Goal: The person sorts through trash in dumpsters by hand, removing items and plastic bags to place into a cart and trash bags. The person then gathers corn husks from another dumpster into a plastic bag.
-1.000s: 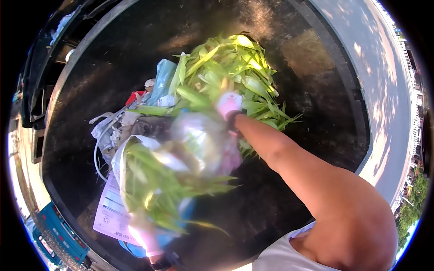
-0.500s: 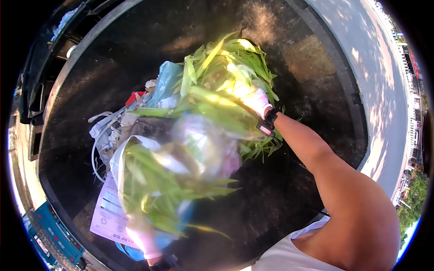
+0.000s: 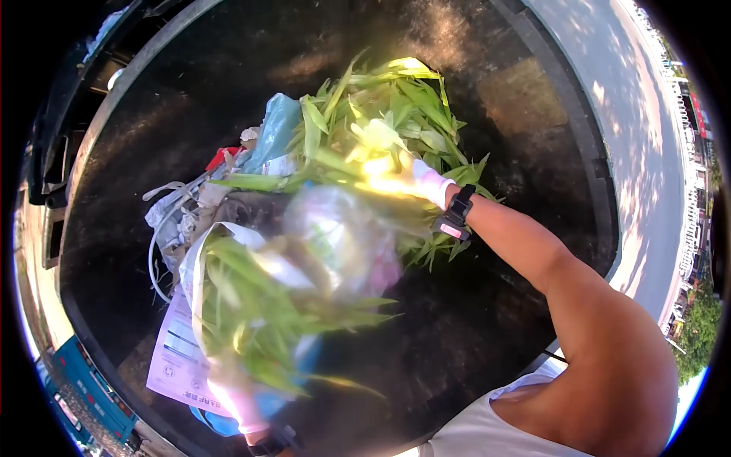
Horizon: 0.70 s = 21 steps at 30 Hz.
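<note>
My right hand [image 3: 430, 184], in a pale glove, is closed on green corn husks [image 3: 434, 114] at the edge of a large loose pile; glare washes out its fingertips. My left hand [image 3: 237, 400], also gloved, grips the lower rim of a white bag [image 3: 199, 263], its fingers partly lost in glare. More corn husks [image 3: 251, 312] fill the bag's mouth. Between the hands is a clear plastic bag [image 3: 327, 228], blurred, with pinkish contents. Under the left hand lie a pink printed sheet [image 3: 179, 354] and something blue [image 3: 213, 421].
Everything lies within a dark, stained container [image 3: 228, 46] with a raised rim [image 3: 99, 145]. At left are a light blue plastic bag [image 3: 278, 126], a red scrap [image 3: 221, 158] and a white cord [image 3: 156, 255]. Outside are a road [image 3: 640, 152] and a blue vehicle [image 3: 91, 388].
My right hand has shifted slightly right and down, and husks around it have moved and spread. My left hand stays nearly where it was, at the bag's rim.
</note>
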Each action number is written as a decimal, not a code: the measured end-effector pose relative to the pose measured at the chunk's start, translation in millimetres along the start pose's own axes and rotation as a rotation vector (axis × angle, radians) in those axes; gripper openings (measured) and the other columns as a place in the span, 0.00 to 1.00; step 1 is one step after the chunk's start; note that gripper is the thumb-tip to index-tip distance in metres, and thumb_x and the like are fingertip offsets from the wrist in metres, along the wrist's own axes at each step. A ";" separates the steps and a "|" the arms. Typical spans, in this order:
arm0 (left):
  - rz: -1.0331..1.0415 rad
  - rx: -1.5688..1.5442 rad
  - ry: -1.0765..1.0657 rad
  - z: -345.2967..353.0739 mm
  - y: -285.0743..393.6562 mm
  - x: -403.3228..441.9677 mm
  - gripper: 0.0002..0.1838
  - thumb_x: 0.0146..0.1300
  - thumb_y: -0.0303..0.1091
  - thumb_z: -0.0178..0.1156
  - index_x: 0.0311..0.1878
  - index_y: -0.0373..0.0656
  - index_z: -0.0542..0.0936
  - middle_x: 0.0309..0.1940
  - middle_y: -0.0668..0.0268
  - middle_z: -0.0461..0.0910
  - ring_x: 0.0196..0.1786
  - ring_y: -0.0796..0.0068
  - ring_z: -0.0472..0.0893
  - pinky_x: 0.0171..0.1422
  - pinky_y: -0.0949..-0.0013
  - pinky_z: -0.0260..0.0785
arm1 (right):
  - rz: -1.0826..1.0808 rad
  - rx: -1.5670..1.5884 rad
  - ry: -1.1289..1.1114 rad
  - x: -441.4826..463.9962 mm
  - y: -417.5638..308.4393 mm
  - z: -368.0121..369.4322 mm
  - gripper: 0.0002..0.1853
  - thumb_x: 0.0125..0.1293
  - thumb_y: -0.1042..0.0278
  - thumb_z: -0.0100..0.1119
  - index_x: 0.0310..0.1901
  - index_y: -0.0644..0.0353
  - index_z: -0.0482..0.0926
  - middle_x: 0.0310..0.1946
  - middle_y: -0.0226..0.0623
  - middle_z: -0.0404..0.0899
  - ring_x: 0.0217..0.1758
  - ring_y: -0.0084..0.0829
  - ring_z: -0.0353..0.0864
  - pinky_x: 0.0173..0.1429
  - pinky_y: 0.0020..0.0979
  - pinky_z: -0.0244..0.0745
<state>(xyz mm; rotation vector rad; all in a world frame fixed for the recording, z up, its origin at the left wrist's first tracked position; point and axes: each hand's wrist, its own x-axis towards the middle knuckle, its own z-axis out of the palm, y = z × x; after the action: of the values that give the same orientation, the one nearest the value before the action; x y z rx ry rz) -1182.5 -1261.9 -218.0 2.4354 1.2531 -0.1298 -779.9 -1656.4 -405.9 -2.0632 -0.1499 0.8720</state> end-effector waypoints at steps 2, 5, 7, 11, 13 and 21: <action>-0.001 -0.048 -0.022 0.8 -8.6 1.4 0.14 0.75 0.38 0.63 0.47 0.35 0.88 0.31 0.62 0.84 0.31 0.71 0.80 0.33 0.63 0.73 | -0.161 0.255 0.006 15.1 9.2 50.6 0.50 0.57 0.45 0.80 0.75 0.61 0.68 0.59 0.56 0.82 0.59 0.51 0.85 0.65 0.46 0.80; -0.036 -0.085 -0.050 0.9 -15.4 1.8 0.10 0.68 0.31 0.63 0.48 0.41 0.88 0.32 0.58 0.83 0.31 0.62 0.82 0.33 0.59 0.74 | -0.300 -0.529 0.360 -13.3 -17.5 77.4 0.55 0.50 0.44 0.85 0.75 0.61 0.67 0.61 0.57 0.81 0.61 0.55 0.83 0.68 0.49 0.78; -0.066 -0.147 -0.064 -2.4 -8.8 -0.7 0.10 0.68 0.32 0.63 0.48 0.41 0.88 0.31 0.57 0.83 0.31 0.61 0.83 0.32 0.59 0.75 | -0.208 -0.552 0.378 -11.4 -18.6 82.2 0.55 0.48 0.43 0.84 0.75 0.61 0.68 0.62 0.59 0.80 0.61 0.58 0.82 0.68 0.51 0.78; -0.051 -0.234 -0.084 -8.9 1.2 -1.7 0.21 0.77 0.46 0.63 0.47 0.32 0.85 0.28 0.66 0.83 0.26 0.76 0.80 0.27 0.67 0.72 | -0.065 -0.234 0.177 15.9 -0.8 54.8 0.51 0.53 0.42 0.81 0.73 0.59 0.70 0.59 0.57 0.83 0.59 0.55 0.85 0.66 0.48 0.79; -0.045 -0.222 -0.085 -11.7 5.8 -3.2 0.17 0.76 0.43 0.62 0.48 0.35 0.86 0.29 0.63 0.83 0.27 0.72 0.80 0.28 0.65 0.73 | 0.014 -0.250 0.013 36.8 1.6 29.1 0.51 0.52 0.41 0.81 0.75 0.55 0.70 0.55 0.53 0.86 0.57 0.50 0.87 0.65 0.46 0.81; 0.085 0.019 -0.073 -3.9 -17.3 -1.9 0.15 0.63 0.25 0.63 0.51 0.47 0.88 0.30 0.53 0.82 0.29 0.54 0.83 0.31 0.55 0.74 | 0.129 -0.713 0.251 34.9 -56.1 30.4 0.50 0.69 0.46 0.66 0.87 0.45 0.50 0.88 0.55 0.40 0.83 0.58 0.63 0.85 0.46 0.62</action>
<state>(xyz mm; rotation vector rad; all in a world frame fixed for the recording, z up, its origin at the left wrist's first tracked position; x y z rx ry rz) -1197.8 -1252.8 -219.1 2.4726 1.1202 -0.2060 -761.5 -1587.2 -393.2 -2.8553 -0.2136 0.6793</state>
